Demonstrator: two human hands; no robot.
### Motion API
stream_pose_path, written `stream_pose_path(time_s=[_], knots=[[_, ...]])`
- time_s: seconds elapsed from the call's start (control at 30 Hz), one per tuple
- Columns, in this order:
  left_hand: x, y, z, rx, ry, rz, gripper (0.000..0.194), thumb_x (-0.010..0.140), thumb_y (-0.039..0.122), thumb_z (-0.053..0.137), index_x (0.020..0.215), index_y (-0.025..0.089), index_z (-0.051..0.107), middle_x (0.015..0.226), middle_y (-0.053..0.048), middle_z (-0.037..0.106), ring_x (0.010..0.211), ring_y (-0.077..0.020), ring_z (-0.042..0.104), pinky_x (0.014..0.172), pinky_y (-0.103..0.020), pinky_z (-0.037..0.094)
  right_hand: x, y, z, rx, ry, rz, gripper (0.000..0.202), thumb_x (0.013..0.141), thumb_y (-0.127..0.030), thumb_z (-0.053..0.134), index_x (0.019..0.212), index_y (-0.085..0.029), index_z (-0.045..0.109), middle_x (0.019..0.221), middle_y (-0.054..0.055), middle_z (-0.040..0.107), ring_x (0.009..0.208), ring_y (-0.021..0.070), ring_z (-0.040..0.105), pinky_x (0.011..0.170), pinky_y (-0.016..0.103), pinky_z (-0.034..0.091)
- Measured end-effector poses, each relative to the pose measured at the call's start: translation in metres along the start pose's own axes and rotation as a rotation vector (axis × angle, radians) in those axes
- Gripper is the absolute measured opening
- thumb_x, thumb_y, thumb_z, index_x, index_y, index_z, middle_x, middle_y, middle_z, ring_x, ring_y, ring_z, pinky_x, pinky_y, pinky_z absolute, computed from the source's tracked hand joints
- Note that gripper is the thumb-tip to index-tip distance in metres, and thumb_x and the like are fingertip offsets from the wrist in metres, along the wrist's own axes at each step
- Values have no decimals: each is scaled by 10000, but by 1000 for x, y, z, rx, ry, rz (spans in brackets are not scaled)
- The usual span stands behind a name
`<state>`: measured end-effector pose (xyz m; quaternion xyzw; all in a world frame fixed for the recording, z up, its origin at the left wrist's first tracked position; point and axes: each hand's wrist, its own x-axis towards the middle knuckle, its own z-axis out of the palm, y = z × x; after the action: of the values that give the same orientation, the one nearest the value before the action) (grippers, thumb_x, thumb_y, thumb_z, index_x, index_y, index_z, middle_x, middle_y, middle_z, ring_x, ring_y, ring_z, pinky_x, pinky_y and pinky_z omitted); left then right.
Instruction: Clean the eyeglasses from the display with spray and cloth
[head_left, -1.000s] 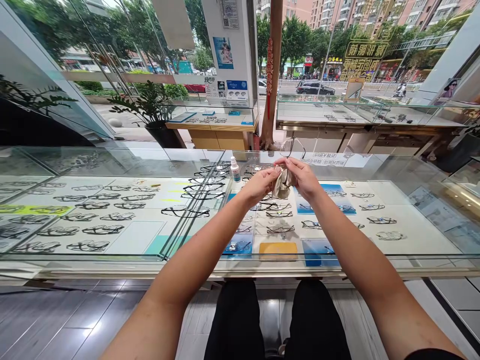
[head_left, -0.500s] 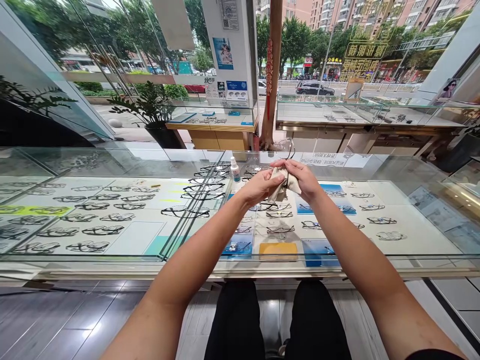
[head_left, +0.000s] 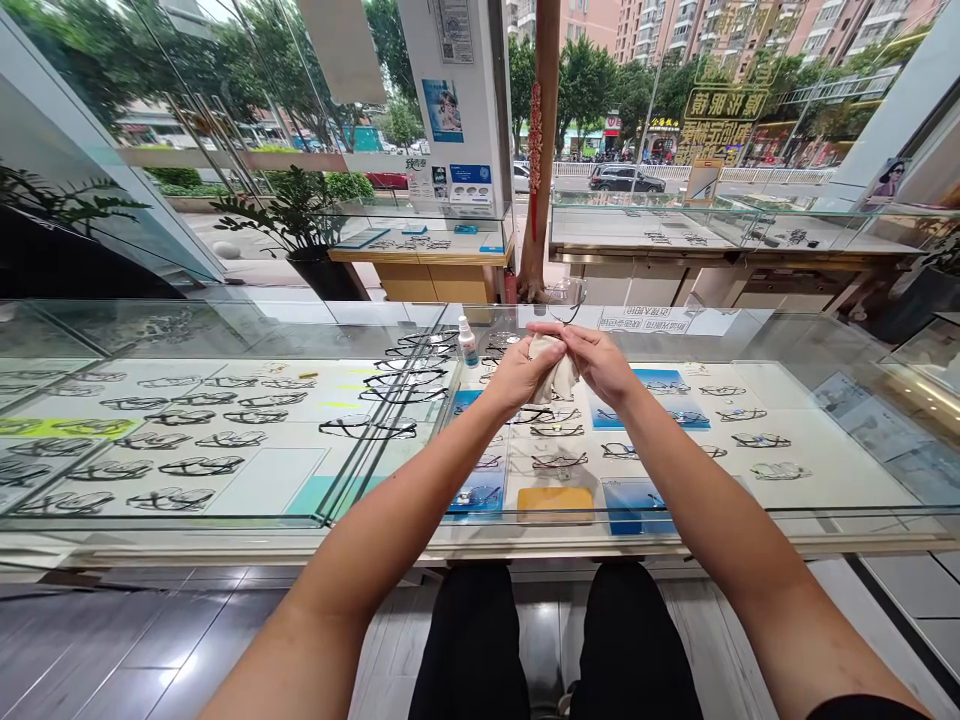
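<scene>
Right of spray bottle [head_left: 467, 345], over glass counter [head_left: 844, 440], reaches far; pinches cloth [head_left: 559, 380] between left hand [head_left: 520, 374] and right hand [head_left: 606, 367].

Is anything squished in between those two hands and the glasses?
Yes, a pale cloth. It is bunched between the left hand and the right hand, just below the part of the glasses that shows. I can't tell whether fingers also touch the frame directly. The white bottle stands aside.
</scene>
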<state>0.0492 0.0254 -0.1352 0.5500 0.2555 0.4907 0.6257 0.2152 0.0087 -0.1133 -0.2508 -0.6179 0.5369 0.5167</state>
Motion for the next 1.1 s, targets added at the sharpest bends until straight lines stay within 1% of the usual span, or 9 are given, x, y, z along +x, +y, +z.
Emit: stream_pose_path(time_s=[0.1, 0.2, 0.3, 0.37, 0.53, 0.63, 0.73, 0.87, 1.1], knots=[[1, -1, 1, 29, 66, 31, 739, 649, 743, 990, 969, 145, 698, 789, -8, 706, 689, -129, 617, 660, -254, 482, 0, 1, 1, -8, -17, -14, 469, 902, -675, 824, 1173, -302, 907, 1388, 47, 831, 1371, 314, 701, 1160, 439, 572], [2, 0, -1, 67, 76, 80, 720, 704, 803, 926, 892, 155, 675, 740, 8, 665, 651, -117, 566, 620, -247, 439, -1, 1, 0, 10, -27, -13, 438, 908, -633, 832, 1182, -300, 907, 1415, 41, 823, 1351, 314, 715, 1145, 436, 576], [5, 2, -6, 108, 3, 103, 724, 739, 841, 876, 797, 158, 644, 702, 11, 627, 629, -105, 509, 592, -243, 392, -1, 1, -1, 68, -34, 3, 427, 908, -609, 835, 1192, -298, 902, 1377, 34, 840, 1288, 292, 748, 1116, 431, 588], [6, 4, -9, 120, -65, 98, 714, 762, 836, 864, 785, 154, 656, 725, -8, 647, 657, -116, 527, 605, -248, 413, -1, 1, -3, 94, -27, 20, 415, 900, -597, 842, 1178, -296, 903, 1309, 36, 862, 1224, 274, 772, 1097, 425, 597], [2, 9, -13, 100, -212, -28, 663, 751, 744, 934, 939, 152, 703, 793, -23, 677, 679, -134, 598, 648, -270, 494, 3, 5, -12, 65, 55, 24, 410, 868, -608, 854, 1089, -268, 913, 1204, 69, 882, 1133, 276, 789, 1023, 431, 627], [-2, 15, -12, 115, -247, -30, 634, 717, 647, 998, 964, 152, 688, 748, 8, 634, 625, -103, 535, 600, -245, 431, 5, 8, -15, 51, 105, 29, 438, 838, -627, 866, 1066, -255, 912, 1200, 87, 882, 1121, 284, 783, 971, 425, 639], [-5, 18, -9, 139, -217, 8, 634, 693, 600, 1022, 990, 146, 694, 717, 25, 612, 597, -89, 491, 578, -241, 388, 7, 10, -14, 80, 142, 33, 457, 772, -630, 924, 1008, -239, 911, 1244, 101, 874, 1116, 281, 776, 945, 410, 638], [-4, 14, -7, 177, -118, 48, 661, 699, 631, 1001, 1050, 145, 721, 777, 10, 662, 630, -102, 537, 614, -243, 424, 6, 9, -8, 111, 163, 59, 473, 722, -628, 975, 989, -242, 915, 1287, 100, 868, 1156, 289, 772, 975, 417, 635], [1, 3, -3, 207, 79, 166, 713, 719, 800, 905, 942, 151, 714, 804, -2, 673, 717, -125, 559, 670, -249, 441, 3, 7, 0, 40, 107, -25, 467, 804, -662, 919, 1022, -249, 933, 1291, 90, 873, 1298, 320, 754, 1211, 468, 534]])
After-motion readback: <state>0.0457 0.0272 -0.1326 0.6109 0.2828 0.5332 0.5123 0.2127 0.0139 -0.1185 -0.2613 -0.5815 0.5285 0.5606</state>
